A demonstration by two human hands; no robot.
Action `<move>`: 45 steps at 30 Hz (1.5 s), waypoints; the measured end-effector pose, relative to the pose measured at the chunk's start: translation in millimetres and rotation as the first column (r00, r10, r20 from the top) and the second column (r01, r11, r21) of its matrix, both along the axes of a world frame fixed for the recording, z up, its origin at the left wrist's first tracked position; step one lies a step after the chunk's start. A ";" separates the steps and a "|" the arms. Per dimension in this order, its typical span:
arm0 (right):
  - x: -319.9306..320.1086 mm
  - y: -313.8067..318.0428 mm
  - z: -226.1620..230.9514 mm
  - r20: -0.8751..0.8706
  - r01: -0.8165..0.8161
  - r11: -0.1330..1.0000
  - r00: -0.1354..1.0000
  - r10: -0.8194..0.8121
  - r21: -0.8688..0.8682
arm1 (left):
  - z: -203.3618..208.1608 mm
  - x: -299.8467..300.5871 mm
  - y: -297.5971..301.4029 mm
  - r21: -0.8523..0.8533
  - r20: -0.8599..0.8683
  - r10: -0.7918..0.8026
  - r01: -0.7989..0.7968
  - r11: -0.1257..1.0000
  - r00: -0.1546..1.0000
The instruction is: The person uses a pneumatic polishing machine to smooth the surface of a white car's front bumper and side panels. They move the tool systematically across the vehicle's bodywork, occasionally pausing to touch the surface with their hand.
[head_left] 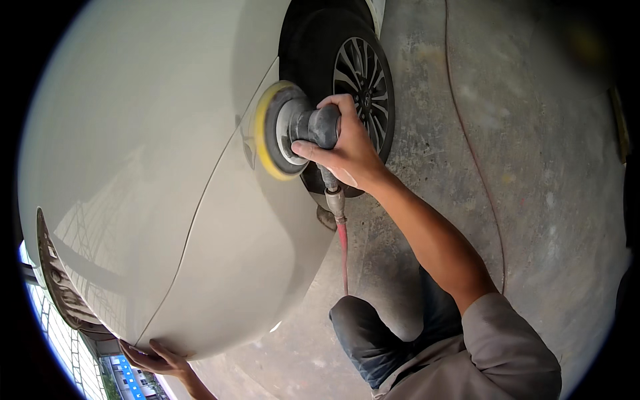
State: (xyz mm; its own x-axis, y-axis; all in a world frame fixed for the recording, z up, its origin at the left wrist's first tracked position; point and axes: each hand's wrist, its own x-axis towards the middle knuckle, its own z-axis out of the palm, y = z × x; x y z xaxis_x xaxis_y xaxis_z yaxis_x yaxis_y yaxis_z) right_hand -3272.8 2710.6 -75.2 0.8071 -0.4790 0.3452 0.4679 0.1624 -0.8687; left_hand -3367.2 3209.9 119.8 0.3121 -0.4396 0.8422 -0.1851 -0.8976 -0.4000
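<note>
My right hand point(343, 143) is closed round the grey head of an air sander point(290, 130) with a round, yellow-edged pad. The pad faces the pale, glossy car body point(220, 220), beside a panel seam near the wheel. I cannot tell whether the pad touches the paint. From the sander's metal coupling point(335, 202) a red air hose point(343, 250) runs down toward my knee. At the lower left, my left hand point(160, 362) rests on the edge of the car body with its fingers spread, holding nothing.
A car wheel point(367, 87) with dark and silver spokes stands beyond my right hand. A long thin hose point(477, 160) lies across the stained concrete floor point(553, 200) at the right. On the far left, a narrow recess point(57, 273) opens in the car body.
</note>
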 end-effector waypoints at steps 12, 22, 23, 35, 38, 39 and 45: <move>-13.0 -12.1 -18.7 -0.029 -0.390 0.857 0.905 0.424 0.336 | 0.0 0.1 2.1 0.000 0.014 0.051 -0.051 0.999 0.999; -51.6 12.6 -25.0 0.020 0.216 0.952 0.976 -0.217 -0.217 | -1.5 0.7 -0.7 -0.030 0.015 0.026 -0.025 0.999 1.000; -51.2 13.2 -12.7 0.048 0.229 0.938 0.973 -0.224 -0.260 | -0.5 -1.9 -1.6 -0.015 0.014 0.040 -0.040 0.999 0.999; -30.4 23.9 4.8 0.020 0.202 0.882 0.977 -0.214 -0.427 | 0.3 -3.7 6.9 -0.034 -0.001 -0.031 0.031 0.999 1.000; -51.6 44.6 -10.0 -0.041 0.192 0.867 0.971 -0.237 -0.461 | 1.5 -0.8 1.8 -0.004 0.013 -0.042 0.042 0.999 0.999; -61.3 49.8 -15.8 -0.036 0.143 0.882 0.983 -0.177 -0.449 | 1.1 2.0 -5.4 0.005 0.026 -0.043 0.043 0.999 0.999; -130.1 84.1 -22.3 -0.067 0.060 0.977 0.995 -0.075 -0.203 | -55.5 -45.1 -80.9 -0.057 -0.237 -0.209 0.201 0.978 0.949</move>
